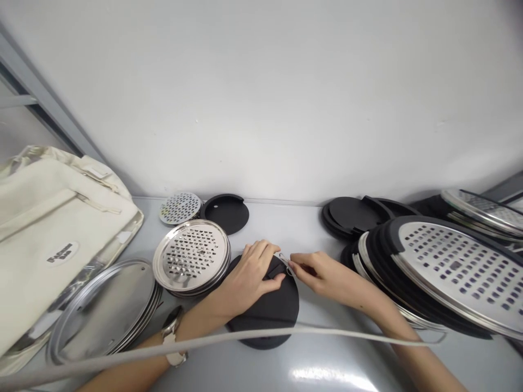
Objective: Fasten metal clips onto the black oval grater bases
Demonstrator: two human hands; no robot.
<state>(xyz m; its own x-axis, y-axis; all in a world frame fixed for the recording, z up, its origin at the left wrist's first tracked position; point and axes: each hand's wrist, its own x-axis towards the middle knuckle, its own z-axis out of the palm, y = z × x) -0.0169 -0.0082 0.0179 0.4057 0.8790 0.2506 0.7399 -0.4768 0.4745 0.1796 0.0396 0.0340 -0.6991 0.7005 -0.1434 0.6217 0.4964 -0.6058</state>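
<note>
A round black disc (265, 318) lies on the grey table in front of me. My left hand (255, 272) rests on its upper part, with fingers curled and thumb pressed near a small dark piece at the disc's edge. Just right of it, my right hand (316, 270) pinches a small thin metal piece (286, 263) between thumb and fingers. That piece touches the disc's upper right edge; its exact shape is hard to make out.
Perforated metal discs (192, 253) and plain metal lids (110, 310) are stacked at left, beside a cream bag (53, 228). Black discs (357, 215) and a grater stack (466, 267) stand at right. A pale cable (229, 340) crosses the foreground.
</note>
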